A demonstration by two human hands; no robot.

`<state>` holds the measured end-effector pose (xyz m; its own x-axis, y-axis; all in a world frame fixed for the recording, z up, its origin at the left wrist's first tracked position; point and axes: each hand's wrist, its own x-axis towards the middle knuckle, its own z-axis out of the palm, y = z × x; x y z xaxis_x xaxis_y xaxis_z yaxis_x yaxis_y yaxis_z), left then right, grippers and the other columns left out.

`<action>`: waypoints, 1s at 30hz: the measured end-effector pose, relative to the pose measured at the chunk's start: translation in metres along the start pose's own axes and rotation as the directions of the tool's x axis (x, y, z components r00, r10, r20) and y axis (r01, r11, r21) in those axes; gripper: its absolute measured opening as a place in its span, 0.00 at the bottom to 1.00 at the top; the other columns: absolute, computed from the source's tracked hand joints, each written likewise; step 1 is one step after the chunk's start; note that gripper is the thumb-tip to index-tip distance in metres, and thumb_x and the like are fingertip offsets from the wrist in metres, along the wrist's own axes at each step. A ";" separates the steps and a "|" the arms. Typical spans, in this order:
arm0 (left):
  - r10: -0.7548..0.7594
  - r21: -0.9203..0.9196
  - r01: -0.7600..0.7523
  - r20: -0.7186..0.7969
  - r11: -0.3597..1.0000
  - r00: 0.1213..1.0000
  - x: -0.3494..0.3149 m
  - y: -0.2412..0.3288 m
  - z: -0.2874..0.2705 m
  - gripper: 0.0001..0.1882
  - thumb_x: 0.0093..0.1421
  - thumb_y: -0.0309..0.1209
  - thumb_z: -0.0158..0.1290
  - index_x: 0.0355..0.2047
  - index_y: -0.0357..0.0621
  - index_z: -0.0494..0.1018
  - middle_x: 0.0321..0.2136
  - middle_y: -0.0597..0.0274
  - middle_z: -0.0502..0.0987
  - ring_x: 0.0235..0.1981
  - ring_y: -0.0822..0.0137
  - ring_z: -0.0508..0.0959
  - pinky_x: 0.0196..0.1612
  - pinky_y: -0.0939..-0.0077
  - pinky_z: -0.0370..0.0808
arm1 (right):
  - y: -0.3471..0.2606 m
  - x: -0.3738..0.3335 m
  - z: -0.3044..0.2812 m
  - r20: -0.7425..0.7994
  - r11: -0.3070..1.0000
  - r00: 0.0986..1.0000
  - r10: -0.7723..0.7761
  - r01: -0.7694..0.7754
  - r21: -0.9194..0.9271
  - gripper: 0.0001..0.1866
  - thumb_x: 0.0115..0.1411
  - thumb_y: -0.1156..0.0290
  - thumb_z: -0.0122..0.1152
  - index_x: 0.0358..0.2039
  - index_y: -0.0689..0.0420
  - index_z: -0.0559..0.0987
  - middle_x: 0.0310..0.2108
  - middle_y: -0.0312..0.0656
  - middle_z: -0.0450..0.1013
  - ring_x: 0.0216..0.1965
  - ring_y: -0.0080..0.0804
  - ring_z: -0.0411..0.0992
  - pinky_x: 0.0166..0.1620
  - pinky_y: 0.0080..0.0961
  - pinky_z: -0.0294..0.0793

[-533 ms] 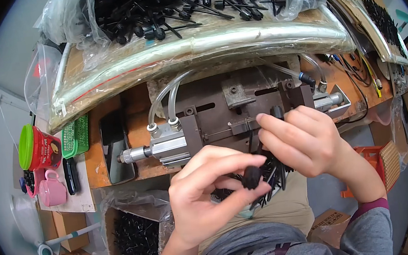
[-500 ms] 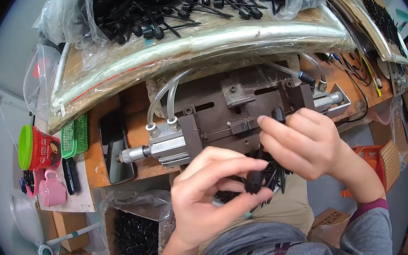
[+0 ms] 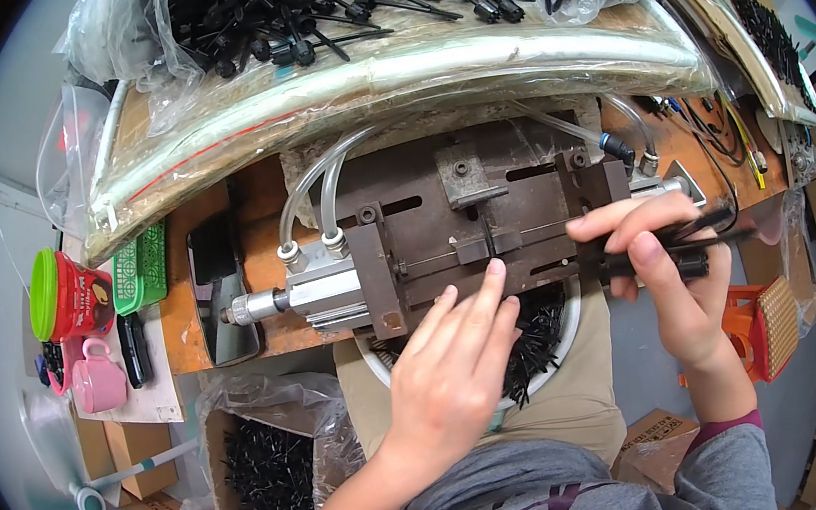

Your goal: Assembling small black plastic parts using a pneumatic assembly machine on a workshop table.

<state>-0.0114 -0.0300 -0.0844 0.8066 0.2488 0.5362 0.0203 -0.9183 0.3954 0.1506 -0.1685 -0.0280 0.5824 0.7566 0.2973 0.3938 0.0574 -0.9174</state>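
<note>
My left hand [image 3: 453, 381] reaches over the front of the dark metal clamping fixture [image 3: 427, 243], fingers stretched out. Its index fingertip touches the lower end of a slim black plastic piece [image 3: 488, 231], which stands in the slot at the fixture's middle. To the right, my right hand [image 3: 677, 275] is closed around several black plastic stems [image 3: 695, 257], somewhat blurred. Below the fixture, a white bowl [image 3: 573, 322] on my lap holds many thin black pieces [image 3: 536, 346], partly hidden by the left hand.
Air cylinders [image 3: 328, 299] with clear hoses [image 3: 332, 188] flank the fixture. Above it sits a plastic-wrapped tray [image 3: 388, 81] of black stemmed parts [image 3: 301, 25]. A phone [image 3: 220, 286], a pink cup [image 3: 98, 381] and a green basket [image 3: 140, 270] are at left; a lined box [image 3: 267, 473] stands below.
My left hand has left the round black-headed part it held and moved up to the fixture, fingers straightened. My right hand has moved right with black stems; a black piece now sits in the slot.
</note>
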 end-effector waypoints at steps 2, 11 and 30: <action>0.012 0.083 -0.013 0.020 0.996 1.000 0.001 0.005 0.005 0.17 0.46 0.26 0.67 0.39 0.38 0.81 0.50 0.51 0.80 0.36 0.60 0.83 0.45 0.68 0.81 | -0.003 -0.005 0.002 0.019 0.978 0.990 0.138 -0.140 0.155 0.13 0.69 0.69 0.52 0.34 0.65 0.79 0.41 0.47 0.79 0.25 0.15 0.70 0.28 0.12 0.69; -0.077 0.046 0.073 0.096 0.996 0.992 0.012 0.006 -0.002 0.17 0.46 0.27 0.68 0.37 0.38 0.81 0.49 0.52 0.80 0.26 0.63 0.82 0.30 0.76 0.77 | -0.001 -0.011 0.003 0.210 0.733 0.874 0.439 -0.483 0.479 0.11 0.69 0.66 0.55 0.39 0.61 0.78 0.30 0.34 0.74 0.21 0.13 0.67 0.22 0.11 0.62; -0.034 0.003 0.034 -0.066 0.999 0.997 -0.004 0.005 0.012 0.15 0.42 0.27 0.69 0.33 0.39 0.81 0.47 0.50 0.81 0.27 0.66 0.81 0.29 0.79 0.76 | 0.009 -0.024 0.016 -0.010 0.807 0.894 0.449 -0.400 0.435 0.09 0.69 0.66 0.57 0.37 0.59 0.74 0.26 0.40 0.77 0.18 0.15 0.68 0.20 0.11 0.64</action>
<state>-0.0071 -0.0393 -0.0939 0.7649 0.2994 0.5704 0.0499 -0.9103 0.4109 0.1284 -0.1758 -0.0475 0.7043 0.6953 -0.1436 -0.2249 0.0267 -0.9740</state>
